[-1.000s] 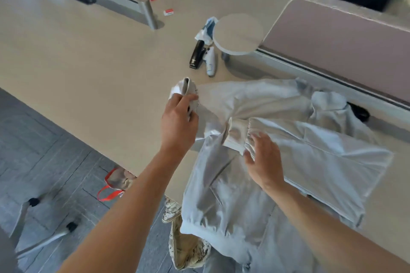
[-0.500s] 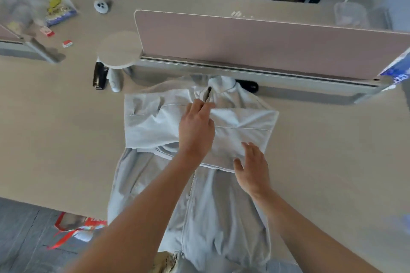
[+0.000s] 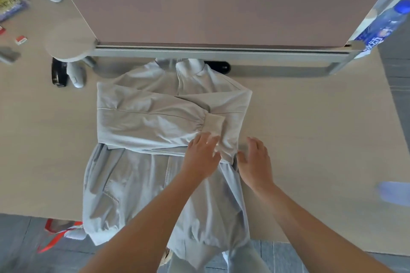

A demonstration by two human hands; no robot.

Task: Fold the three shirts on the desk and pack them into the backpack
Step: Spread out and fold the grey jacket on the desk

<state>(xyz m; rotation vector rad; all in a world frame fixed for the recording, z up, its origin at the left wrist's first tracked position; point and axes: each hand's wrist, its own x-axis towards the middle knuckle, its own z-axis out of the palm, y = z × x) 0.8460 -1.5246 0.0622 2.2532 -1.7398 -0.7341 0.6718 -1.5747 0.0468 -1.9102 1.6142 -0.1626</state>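
Observation:
A pale grey zip-up shirt point(image 3: 142, 179) lies front-up on the beige desk point(image 3: 310, 131), its collar toward the partition and its hem hanging over the near edge. Both sleeves are folded across the chest, and the upper one ends in a white cuff point(image 3: 214, 123). My left hand point(image 3: 200, 156) rests flat with straight fingers on the folded sleeves just below that cuff. Beside the shirt's right edge, my right hand point(image 3: 255, 159) lies open, its thumb touching the fabric. No backpack and no other shirts are in view.
A pink partition point(image 3: 221, 15) on a grey rail crosses the desk behind the shirt. A black stapler point(image 3: 58, 73) and a white device point(image 3: 76, 74) lie at the left under a round shelf point(image 3: 68, 44). Red straps point(image 3: 57, 235) lie on the floor.
My left hand laid the left sleeve across the chest, then slid down and right to the cuff. My right hand shifted right to the shirt's edge. The view turned to face the partition.

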